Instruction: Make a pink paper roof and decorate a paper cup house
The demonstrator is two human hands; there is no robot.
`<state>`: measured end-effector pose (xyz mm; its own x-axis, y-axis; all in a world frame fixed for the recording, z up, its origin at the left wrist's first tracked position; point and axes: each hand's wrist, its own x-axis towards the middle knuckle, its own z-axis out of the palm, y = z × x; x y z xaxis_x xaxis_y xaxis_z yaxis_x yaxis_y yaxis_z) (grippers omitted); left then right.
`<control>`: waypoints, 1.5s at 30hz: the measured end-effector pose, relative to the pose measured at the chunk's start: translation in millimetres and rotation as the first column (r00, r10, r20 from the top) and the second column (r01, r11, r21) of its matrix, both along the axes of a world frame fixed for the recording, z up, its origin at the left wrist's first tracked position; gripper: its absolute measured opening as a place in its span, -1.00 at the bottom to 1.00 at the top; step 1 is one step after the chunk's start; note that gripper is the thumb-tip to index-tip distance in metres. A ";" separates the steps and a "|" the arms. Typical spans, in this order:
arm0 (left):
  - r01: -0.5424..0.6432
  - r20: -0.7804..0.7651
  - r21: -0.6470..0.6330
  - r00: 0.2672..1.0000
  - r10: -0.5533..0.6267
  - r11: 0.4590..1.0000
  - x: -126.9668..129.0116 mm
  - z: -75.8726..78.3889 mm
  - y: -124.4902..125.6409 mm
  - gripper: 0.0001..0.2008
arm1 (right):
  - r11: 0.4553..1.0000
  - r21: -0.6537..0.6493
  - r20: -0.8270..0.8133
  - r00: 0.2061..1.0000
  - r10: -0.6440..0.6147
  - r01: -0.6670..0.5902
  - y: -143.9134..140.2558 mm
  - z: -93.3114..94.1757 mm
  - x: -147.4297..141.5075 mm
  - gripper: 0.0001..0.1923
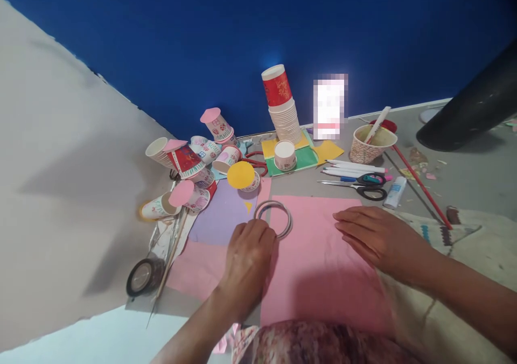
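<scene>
Soft, dim light surrounds me; a glowing white rectangle, coarsely pixelated, glares against the smooth deep-blue wall. A broad shadow darkens the flat pink paper sheet before me; my view's edges look stretched.

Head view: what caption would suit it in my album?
Left hand at a grey ring, right hand on pink paper, decorated cups beyond.
</scene>
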<state>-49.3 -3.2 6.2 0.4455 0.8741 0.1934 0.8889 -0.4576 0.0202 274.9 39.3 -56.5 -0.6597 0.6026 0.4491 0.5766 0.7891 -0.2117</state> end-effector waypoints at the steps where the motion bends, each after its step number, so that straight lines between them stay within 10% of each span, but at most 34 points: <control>1: -0.012 -0.026 -0.008 1.000 0.012 1.000 3.7 -3.6 0.4 -0.77 | 1.000 0.001 -0.001 1.000 0.003 -0.003 0.1 0.3 0.3 -0.73; 16: -0.214 -0.097 0.260 0.964 0.246 0.942 -64.5 3.1 -2.3 -0.80 | 1.000 -0.012 0.009 1.000 -0.001 0.001 0.5 2.7 0.4 -0.73; 27: -0.027 0.315 0.105 0.949 -0.007 0.994 40.8 -11.5 -6.0 -0.86 | 1.000 -0.001 0.022 1.000 -0.003 0.003 -0.3 9.0 -2.6 -0.74; 37: 0.197 0.370 0.091 0.904 -0.217 0.976 51.4 -25.2 -8.4 -0.83 | 0.957 -0.166 -0.126 0.957 -0.262 0.240 9.6 26.1 15.5 -0.78; 45: 0.349 0.288 0.096 0.886 -0.362 0.932 81.7 0.8 -1.6 -0.84 | 0.892 -0.263 0.044 0.929 -0.368 0.366 13.8 44.8 39.3 -0.74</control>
<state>32.4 -4.8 6.9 0.6417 0.6564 0.3966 0.6220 -0.7480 0.2316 314.2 53.1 -11.7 -0.3663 0.8977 0.2448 0.8123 0.4368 -0.3864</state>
